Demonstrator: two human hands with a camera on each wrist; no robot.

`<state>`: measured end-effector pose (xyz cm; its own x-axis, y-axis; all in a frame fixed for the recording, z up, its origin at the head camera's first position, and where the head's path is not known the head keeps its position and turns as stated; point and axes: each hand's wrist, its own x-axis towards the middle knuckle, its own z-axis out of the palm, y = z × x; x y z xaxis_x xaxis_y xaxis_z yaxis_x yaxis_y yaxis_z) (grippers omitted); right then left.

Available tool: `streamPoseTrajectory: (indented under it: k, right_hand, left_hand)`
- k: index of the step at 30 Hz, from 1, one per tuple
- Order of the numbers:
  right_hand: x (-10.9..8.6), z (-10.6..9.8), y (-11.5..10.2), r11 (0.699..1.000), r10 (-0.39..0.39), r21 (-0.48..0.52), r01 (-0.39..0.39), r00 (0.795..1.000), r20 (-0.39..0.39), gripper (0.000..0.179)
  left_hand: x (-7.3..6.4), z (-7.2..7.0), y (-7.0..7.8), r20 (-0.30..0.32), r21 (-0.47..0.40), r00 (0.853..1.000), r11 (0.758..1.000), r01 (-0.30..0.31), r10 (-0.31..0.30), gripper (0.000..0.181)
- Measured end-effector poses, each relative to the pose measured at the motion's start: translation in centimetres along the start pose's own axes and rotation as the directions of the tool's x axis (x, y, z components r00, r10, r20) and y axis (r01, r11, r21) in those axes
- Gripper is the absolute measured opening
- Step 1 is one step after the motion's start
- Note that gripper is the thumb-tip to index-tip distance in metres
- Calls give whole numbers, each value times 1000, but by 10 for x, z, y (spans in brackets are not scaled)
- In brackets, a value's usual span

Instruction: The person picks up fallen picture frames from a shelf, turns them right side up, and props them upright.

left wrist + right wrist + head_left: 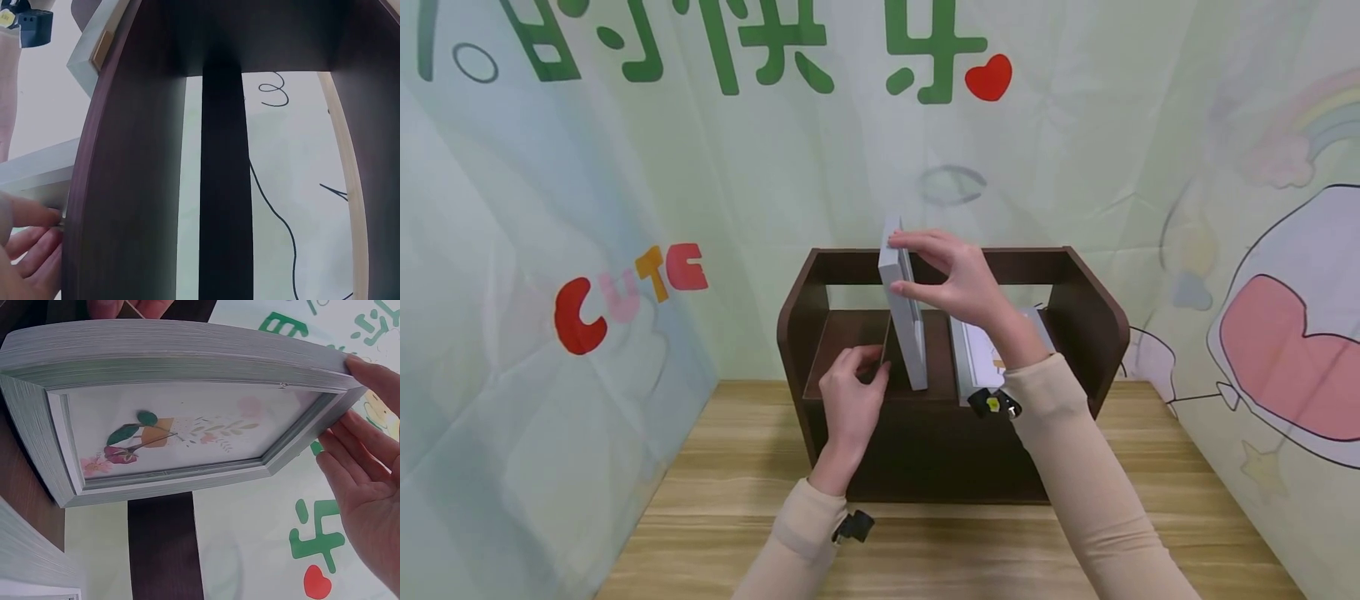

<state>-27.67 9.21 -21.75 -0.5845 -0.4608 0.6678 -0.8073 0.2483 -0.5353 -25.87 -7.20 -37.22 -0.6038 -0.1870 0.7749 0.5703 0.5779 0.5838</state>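
Note:
A grey picture frame (912,350) stands upright on the upper board of a dark brown shelf (951,450), its side edge facing me. Behind its glass are a dried rose and pale printed flowers (212,428). My right hand (955,275) holds the frame near its top, thumb on one face edge and fingers over the top. To the left, my left hand (853,392) pinches a thin brown back stand (887,333) that angles away from the frame. In the right wrist view, left fingertips (156,307) show behind the frame's far edge.
A second grey frame (962,358) leans back on the shelf's right half, partly behind my right forearm. Raised side walls (793,333) and a back rail (850,267) bound the shelf. It rests on a wood-grain table (722,467) against a printed backdrop (760,183).

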Motion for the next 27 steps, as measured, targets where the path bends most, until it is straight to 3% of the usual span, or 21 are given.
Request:
streamPoseTrajectory:
  k: [18,27]
  right_hand:
    - [5,11,7,997,-79,5,78,997,2,47]
    - [13,19,40,992,-116,-55,117,993,21,51]
  left_hand:
    - [8,-12,-17,-78,14,997,1000,14,-13,7]
    - [12,-16,-19,-127,28,991,999,47,-43,5]
